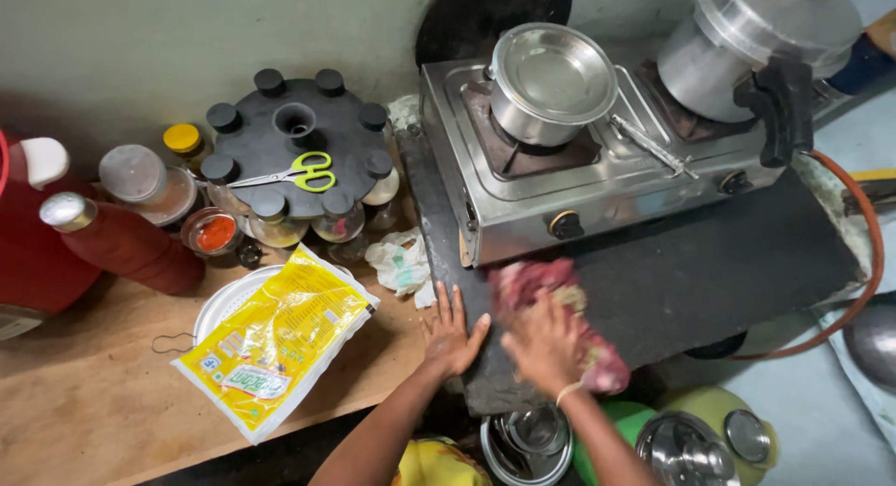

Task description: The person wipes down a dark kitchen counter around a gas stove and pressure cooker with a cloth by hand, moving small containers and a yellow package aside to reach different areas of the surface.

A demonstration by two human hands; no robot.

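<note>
Pressing right hand (546, 344) fingers tight on pink rag (560, 304) — left hand (450, 335) flat, fingers spread, steadying on dark slab (709, 271).

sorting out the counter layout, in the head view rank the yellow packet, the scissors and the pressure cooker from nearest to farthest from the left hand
1. Yellow packet: just left of the left hand, lying on the wooden counter and a white plate.
2. Scissors: farther back and left, on top of the round black spice rack.
3. Pressure cooker: farthest, on the stove's right burner at the far right.
</note>
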